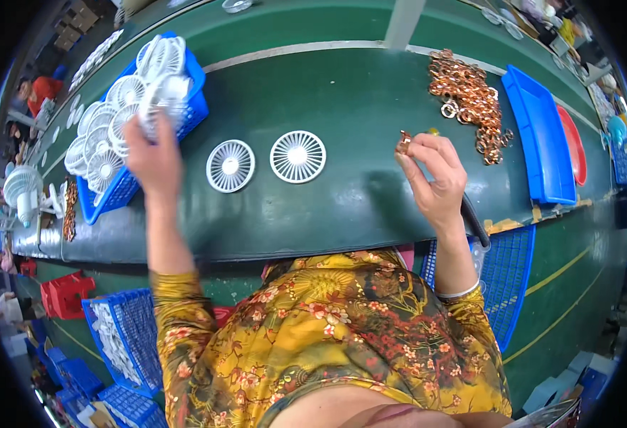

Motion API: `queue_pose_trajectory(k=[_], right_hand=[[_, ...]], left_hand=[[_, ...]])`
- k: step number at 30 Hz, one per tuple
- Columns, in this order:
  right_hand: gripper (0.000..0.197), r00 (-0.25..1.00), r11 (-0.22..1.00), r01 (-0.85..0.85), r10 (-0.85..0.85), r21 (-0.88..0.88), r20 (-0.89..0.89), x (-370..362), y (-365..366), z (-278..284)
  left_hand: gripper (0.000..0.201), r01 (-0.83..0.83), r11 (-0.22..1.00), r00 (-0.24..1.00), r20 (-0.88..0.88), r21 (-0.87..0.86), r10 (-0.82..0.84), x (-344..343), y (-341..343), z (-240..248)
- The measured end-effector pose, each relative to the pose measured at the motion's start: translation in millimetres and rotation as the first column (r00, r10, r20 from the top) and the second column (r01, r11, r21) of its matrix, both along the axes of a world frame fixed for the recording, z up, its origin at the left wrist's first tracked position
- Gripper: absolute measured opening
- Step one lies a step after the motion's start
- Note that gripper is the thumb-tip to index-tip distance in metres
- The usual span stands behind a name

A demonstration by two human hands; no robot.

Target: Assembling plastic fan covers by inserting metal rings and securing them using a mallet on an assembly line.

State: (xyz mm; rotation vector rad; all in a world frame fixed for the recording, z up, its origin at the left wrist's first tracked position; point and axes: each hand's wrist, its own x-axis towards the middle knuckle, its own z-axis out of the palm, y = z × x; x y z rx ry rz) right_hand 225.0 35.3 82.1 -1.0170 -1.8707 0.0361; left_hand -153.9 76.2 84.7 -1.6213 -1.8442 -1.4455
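Observation:
My left hand (155, 153), smeared by motion, is at the near side of a blue basket (198, 100) heaped with round white slotted fan grilles (103, 167). It grips one white fan grille (167, 89), which is blurred too. My right hand (436, 178) is raised over the right part of the table, thumb and fingertips pinching a small shiny copper-coloured ring (402, 141). Two more grilles lie flat and apart between my hands: the left grille (230, 165) and the right grille (297, 156).
A pile of copper-coloured rings (470, 96) lies on the green table (349, 93) at the far right. Beyond it are a blue tray (538, 135) and a red tray (572, 143). A white fan head (24, 191) stands far left. Blue crates (124, 335) are on the floor.

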Motion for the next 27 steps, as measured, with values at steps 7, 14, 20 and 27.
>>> queue_pose_trajectory(k=[7, 14, 20, 27], right_hand=[[0.018, 0.964, 0.962, -0.265, 0.267, 0.069, -0.009, -49.4, -5.1, 20.0], [0.012, 0.958, 0.960, -0.279, 0.277, 0.011, 0.071, -88.9, 2.9, 11.7], [0.005, 0.990, 0.962, -0.136, 0.140, -0.236, -0.002, -56.6, -10.3, -10.8], [0.029, 0.939, 0.971, -0.101, 0.020, 0.218, 0.344, -6.9, -20.4, -18.4]], left_hand=[[0.022, 0.656, 0.742, 0.353, 0.813, 0.137, -0.463, 146.1, -59.3, -34.9], [0.028, 0.543, 0.837, 0.609, 0.654, 0.069, -0.449, 160.3, -75.5, -24.1], [0.035, 0.553, 0.833, 0.657, 0.620, -0.009, -0.429, 211.4, -79.5, -48.3], [0.048, 0.815, 0.493, 0.030, 0.827, 0.305, -0.562, 226.6, -85.0, -32.7]])
